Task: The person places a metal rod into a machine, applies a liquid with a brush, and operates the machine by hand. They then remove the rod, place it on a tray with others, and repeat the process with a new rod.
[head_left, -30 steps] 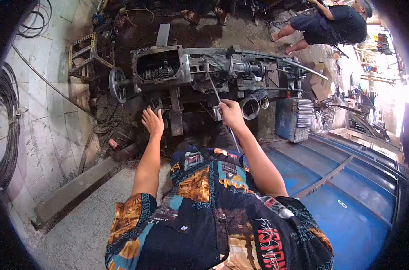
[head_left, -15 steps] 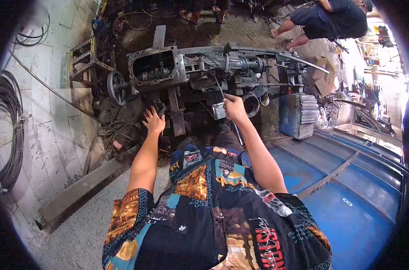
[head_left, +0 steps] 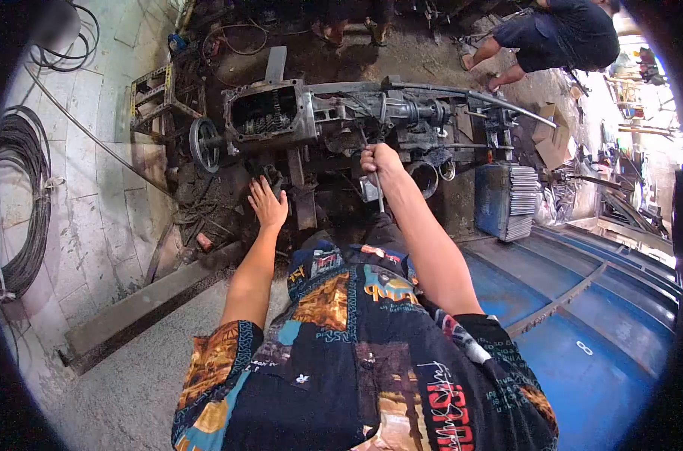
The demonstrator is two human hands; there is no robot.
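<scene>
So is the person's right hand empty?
No, the right hand is closed around a thin metal rod against the greasy gearbox.

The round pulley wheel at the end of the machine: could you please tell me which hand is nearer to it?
Left. The left hand rests just below-right of the pulley wheel; the right hand grips a thin rod farther along the machine.

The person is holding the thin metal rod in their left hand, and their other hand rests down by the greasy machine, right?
Not quite: the head view shows the right hand gripping the thin metal rod. The left hand is the one resting down by the greasy machine.
</scene>
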